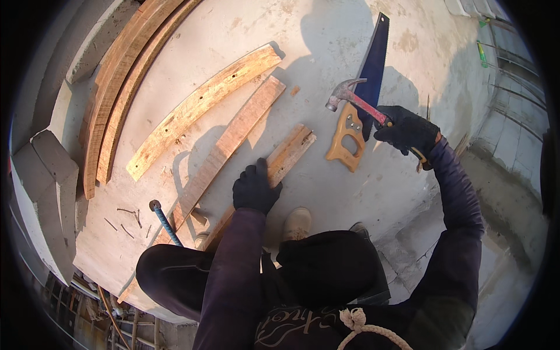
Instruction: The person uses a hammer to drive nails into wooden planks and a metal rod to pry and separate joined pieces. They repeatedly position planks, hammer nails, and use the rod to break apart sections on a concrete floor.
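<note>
My right hand [406,128], in a black glove, is raised and closed round the handle of a claw hammer [366,107]. The hammer's steel head points left, over part of a handsaw [375,70] with a dark blue blade and a light wooden handle, lying on the concrete. My left hand [256,188], gloved too, wraps over a short wooden piece [293,153] that slants from my feet up to the right. The piece's near end is partly hidden by my left forearm. Just left of it lies a longer, flat wooden plank [224,149].
A wooden board [201,104] with dark holes lies farther left; longer timbers [116,87] line concrete blocks [44,175]. A blue ribbed rod [165,223] with a round head stands near my left knee, beside several loose nails [127,229]. At right, the concrete drops beside thin rods [519,81].
</note>
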Available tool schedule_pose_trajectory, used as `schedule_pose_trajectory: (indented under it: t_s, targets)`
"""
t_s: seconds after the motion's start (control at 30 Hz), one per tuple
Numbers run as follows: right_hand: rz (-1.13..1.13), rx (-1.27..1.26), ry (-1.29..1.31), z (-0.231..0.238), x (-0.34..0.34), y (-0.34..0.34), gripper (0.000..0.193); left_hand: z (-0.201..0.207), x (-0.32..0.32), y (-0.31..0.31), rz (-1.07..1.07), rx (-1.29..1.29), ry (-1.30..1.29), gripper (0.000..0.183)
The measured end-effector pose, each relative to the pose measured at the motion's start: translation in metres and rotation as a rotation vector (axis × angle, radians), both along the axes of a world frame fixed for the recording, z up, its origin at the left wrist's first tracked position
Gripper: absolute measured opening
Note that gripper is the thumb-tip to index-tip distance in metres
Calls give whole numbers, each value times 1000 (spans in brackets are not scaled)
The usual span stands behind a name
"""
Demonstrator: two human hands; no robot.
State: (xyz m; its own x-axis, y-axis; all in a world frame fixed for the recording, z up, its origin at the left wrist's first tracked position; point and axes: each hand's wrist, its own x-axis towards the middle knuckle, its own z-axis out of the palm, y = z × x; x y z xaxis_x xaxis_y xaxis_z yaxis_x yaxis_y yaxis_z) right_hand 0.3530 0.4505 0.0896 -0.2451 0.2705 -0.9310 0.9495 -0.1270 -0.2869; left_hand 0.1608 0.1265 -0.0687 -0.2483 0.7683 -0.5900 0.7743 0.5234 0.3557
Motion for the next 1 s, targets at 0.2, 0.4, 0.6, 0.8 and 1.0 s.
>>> schedule_pose_trajectory:
  t_s: [0.2, 0.4, 0.6, 0.8, 1.0]
  targets:
    - [-329, 175, 216, -44, -1, -32, 16, -7, -8, -6, 11, -39, -31, 79]
    - [-208, 165, 37, -13, -2, -21, 15, -12, -6, -15, 10, 22, -22, 77]
    - [280, 28, 9, -27, -10, -55, 15, -23, 6, -24, 15, 67, -43, 77]
    - [-187, 388, 107, 23, -26, -18, 14, -18, -8, -29, 30, 17, -61, 77]
    - [23, 304, 136, -23, -7, -99, 12, -13, -14, -34, 28, 34, -84, 78]
